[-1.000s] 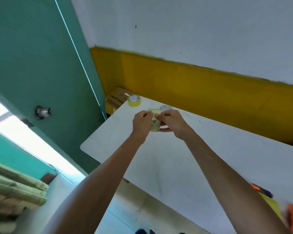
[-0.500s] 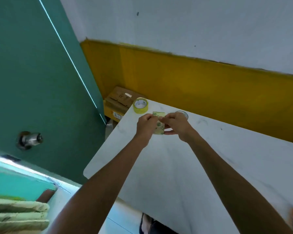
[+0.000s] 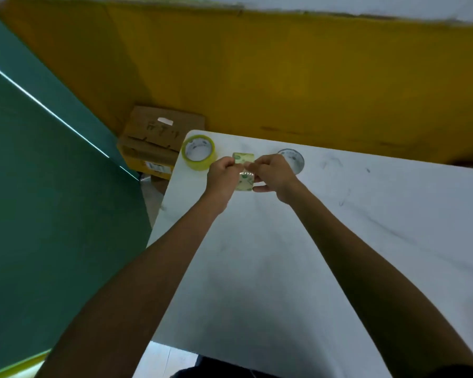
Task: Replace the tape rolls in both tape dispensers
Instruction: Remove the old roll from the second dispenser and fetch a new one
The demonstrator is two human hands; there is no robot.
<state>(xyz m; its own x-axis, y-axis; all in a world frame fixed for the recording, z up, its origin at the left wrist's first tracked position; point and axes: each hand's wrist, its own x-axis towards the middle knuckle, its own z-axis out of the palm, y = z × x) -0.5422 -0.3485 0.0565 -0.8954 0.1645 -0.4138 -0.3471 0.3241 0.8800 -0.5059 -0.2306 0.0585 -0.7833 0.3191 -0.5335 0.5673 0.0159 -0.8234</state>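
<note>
Holding a clear tape roll (image 3: 244, 178) over the white table (image 3: 284, 255), left hand (image 3: 222, 178) and right hand (image 3: 274, 174) both pinch it shut (edge-on, hole axis sideways); yellow tape roll (image 3: 198, 156) sits at ten o'clock.

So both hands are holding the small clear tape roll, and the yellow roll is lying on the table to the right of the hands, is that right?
Not quite. The head view shows the yellow roll lying to the left of the hands, near the table corner. The left hand and right hand do hold the small clear tape roll.

Yellow wall (image 3: 284, 77), perhaps teal door (image 3: 38, 186)
</note>
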